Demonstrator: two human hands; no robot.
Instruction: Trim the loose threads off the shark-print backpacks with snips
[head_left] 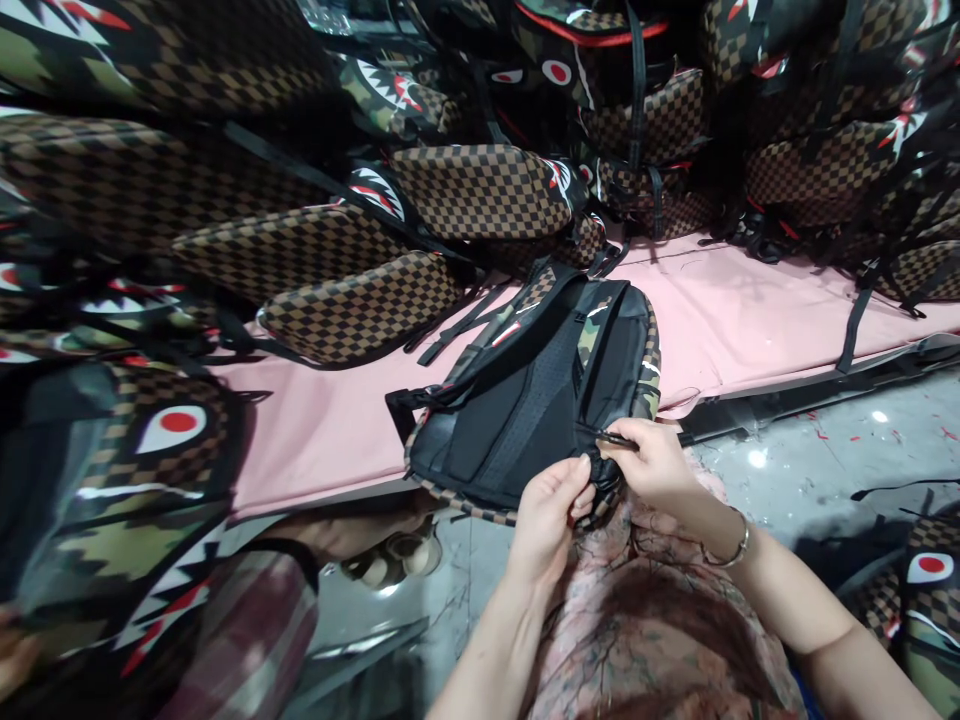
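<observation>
A backpack with a black padded back and brown checkered edges lies back side up on the pink table, its lower end towards me. At its lower right corner, my left hand is closed, thumb and fingers pinching bunched black strap. Just to the right, my right hand is closed on a thin black strap end that points left over the bag. My two hands are close together, nearly touching. The details between the fingertips are too small to make out.
Checkered backpacks with shark-mouth prints are piled along the far side of the pink table. A person at left has another backpack before them. Scraps lie on the floor; another backpack is at lower right.
</observation>
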